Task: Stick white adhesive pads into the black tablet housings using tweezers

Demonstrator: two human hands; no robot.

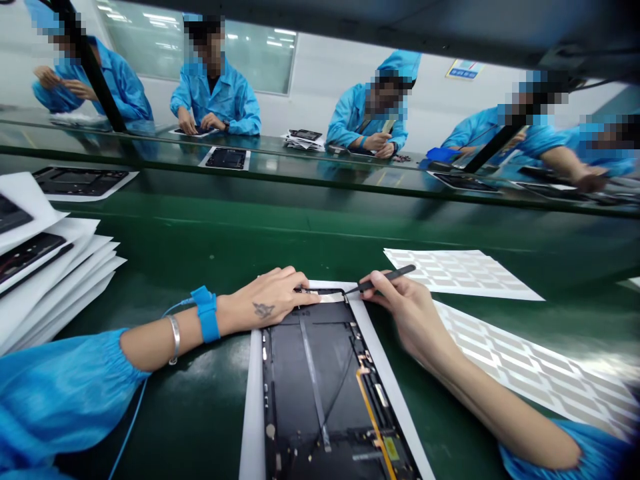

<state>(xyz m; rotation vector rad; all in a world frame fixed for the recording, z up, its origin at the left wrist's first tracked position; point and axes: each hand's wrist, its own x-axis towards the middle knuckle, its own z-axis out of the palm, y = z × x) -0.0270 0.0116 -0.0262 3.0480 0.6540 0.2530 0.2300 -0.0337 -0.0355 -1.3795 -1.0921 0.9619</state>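
Blue-clad co-workers along the far bench, window and small sign on the wall behind.

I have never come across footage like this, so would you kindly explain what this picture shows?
There is no machine here: these are a person's bare hands, seen from one camera worn on the head, looking forward and down. The right hand holds dark tweezers, their tip near the far right corner of an opened electronic device. The left hand rests at its far edge, beside a pale strip. The device lies on a white sheet on a green table. A stack of sheets stands left, patterned sheets lie right, and co-workers sit beyond.
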